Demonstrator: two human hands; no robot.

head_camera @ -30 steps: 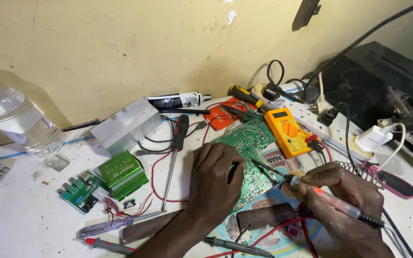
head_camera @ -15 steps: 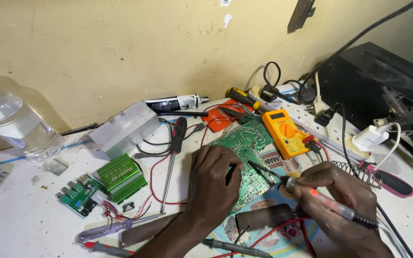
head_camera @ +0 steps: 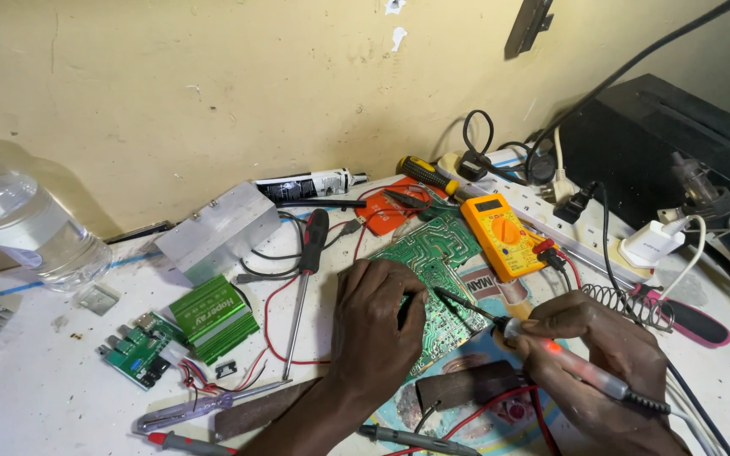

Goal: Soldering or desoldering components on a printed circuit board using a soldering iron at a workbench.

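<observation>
Head view of my worktop [head_camera: 35, 397], places given from the green circuit board [head_camera: 433, 253]. The board's near-left part is hidden under my left hand [head_camera: 375, 325], which lies flat on it, fingers together and pressing down; whether anything sits under the palm I cannot tell. My right hand [head_camera: 601, 355], just right of the board's near corner, is clamped around a soldering iron [head_camera: 542, 342] held like a pen. Its dark tip slants up and left to the board's right edge, just beside my left fingertips; whether the tip touches the copper cannot be made out. A red glow shows on the iron's body between my fingers. The iron's cord runs off toward the lower right of the frame.

Right of the board and touching its far edge lies a yellow multimeter [head_camera: 504, 232], its lower end partly covered by red and black leads. Behind the board, an orange plate [head_camera: 390, 211] is half covered by pliers. Left of the board, a red-handled screwdriver [head_camera: 306, 279] lies lengthwise over red wires. Farther left stand a green finned module [head_camera: 213, 317] and a small green board [head_camera: 137, 350]; farther left still, a plastic water bottle [head_camera: 27, 228] is cut off by the frame. A coiled spring stand [head_camera: 627, 304] lies well right of the board, with a white power strip [head_camera: 585, 228] beyond it.
</observation>
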